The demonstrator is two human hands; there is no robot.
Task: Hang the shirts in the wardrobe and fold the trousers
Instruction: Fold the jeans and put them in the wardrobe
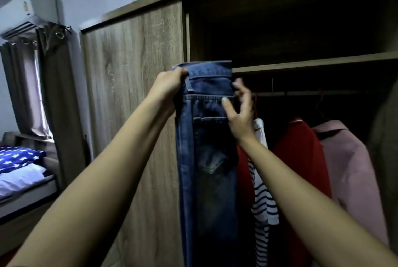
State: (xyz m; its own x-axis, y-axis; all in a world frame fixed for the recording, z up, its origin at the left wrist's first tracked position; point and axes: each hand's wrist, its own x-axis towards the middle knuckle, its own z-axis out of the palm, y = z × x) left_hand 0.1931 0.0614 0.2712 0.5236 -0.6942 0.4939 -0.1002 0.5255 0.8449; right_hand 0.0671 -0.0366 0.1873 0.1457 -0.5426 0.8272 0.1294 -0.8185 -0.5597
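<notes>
A pair of blue jeans point(206, 159) hangs lengthwise in front of the open wardrobe point(312, 64), folded leg on leg with the waistband up. My left hand point(167, 88) grips the waistband at its left corner. At the right edge, just below the waistband, my right hand point(239, 111) has its thumb on the denim and its fingers spread and loosely bent behind the edge. On the rail point(301, 93) inside hang a striped shirt point(262, 198), a red shirt point(301, 159) and a pink shirt point(349, 172).
The wardrobe's sliding wooden door point(133, 94) covers the left half. A shelf point(312, 62) runs above the rail. A bed with star-patterned bedding point(19, 159) stands at the left, below curtains point(51, 86) and an air conditioner point(32, 12).
</notes>
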